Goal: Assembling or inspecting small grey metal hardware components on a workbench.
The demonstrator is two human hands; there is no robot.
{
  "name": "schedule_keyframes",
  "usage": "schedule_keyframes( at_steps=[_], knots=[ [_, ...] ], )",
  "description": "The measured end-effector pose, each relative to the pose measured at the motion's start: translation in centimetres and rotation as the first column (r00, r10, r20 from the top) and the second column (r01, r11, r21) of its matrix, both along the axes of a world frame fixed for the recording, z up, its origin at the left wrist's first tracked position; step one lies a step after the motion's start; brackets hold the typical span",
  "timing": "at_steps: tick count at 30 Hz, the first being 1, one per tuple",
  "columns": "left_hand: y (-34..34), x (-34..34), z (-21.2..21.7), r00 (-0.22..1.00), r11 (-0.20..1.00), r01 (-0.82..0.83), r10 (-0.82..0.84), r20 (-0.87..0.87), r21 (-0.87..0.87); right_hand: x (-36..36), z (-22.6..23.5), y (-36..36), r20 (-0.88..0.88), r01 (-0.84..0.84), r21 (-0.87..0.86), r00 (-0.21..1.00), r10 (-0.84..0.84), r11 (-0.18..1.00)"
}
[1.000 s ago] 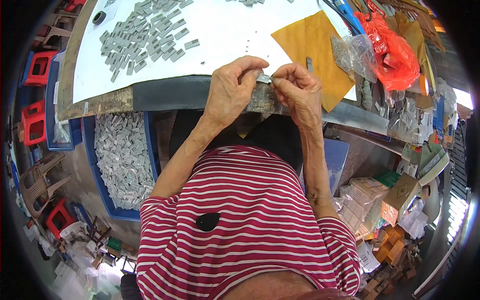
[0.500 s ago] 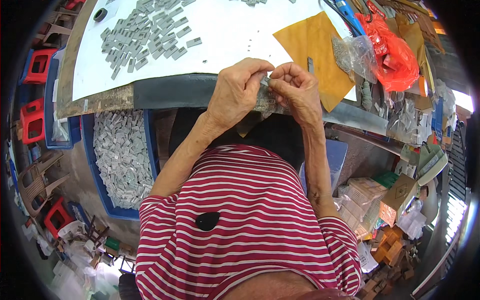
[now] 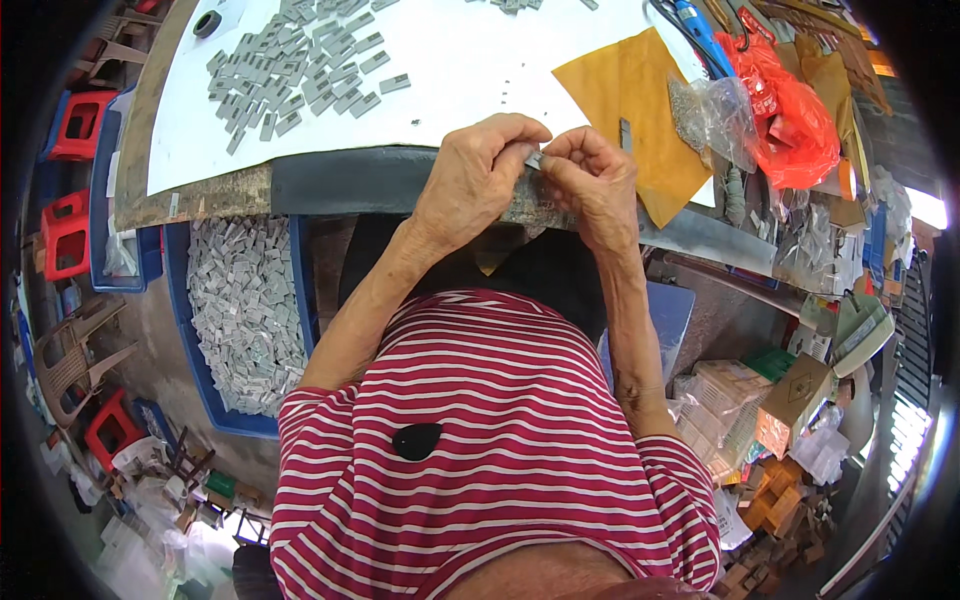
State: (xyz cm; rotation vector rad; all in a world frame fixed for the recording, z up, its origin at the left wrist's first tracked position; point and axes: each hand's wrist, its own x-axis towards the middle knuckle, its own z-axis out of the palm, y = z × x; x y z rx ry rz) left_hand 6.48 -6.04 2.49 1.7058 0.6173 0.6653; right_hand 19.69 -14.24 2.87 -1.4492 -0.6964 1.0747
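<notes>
Head cam, looking straight down: both hands meet at the near edge of the table. The left hand (image 3: 478,180) is curled with thumb and fingertips pinched on a small flat grey metal piece (image 3: 534,160), and the right hand (image 3: 592,180) pinches the same piece from the other side, so the two sets of fingertips are pretty much touching. The piece sits just over the table's edge, between the hands, too small to make out any detail.

On the big white sheet (image 3: 470,70) covering the tabletop there's a loose pile of similar grey rectangular pieces (image 3: 295,70) off to the upper left, well apart from the hands. Just beside the right hand is a mustard-yellow paper envelope (image 3: 640,100) lying flat, and past it a crumpled clear plastic bag (image 3: 715,115) and a red plastic bag (image 3: 790,120).

Below the table on the left, a blue plastic crate (image 3: 245,425) is packed with loads more of the grey pieces. Red plastic stools (image 3: 75,125) sit further left. The person wears a red-and-white striped shirt (image 3: 500,450).
</notes>
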Motion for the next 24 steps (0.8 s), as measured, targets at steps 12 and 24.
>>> schedule_keyframes(
  at_steps=[12,24],
  knots=[
    [0.8,-0.7,0.3,0.995,0.928,0.101,-0.086,-0.058,0.358,0.6,0.0,0.2,-0.030,-0.033,0.025,0.999,0.034,0.999],
    [1.4,-0.8,-0.1,0.994,0.865,0.107,-0.096,-0.047,0.491,0.2,0.1,0.9,-0.042,-0.013,0.035,0.999,0.014,0.999]
  ],
)
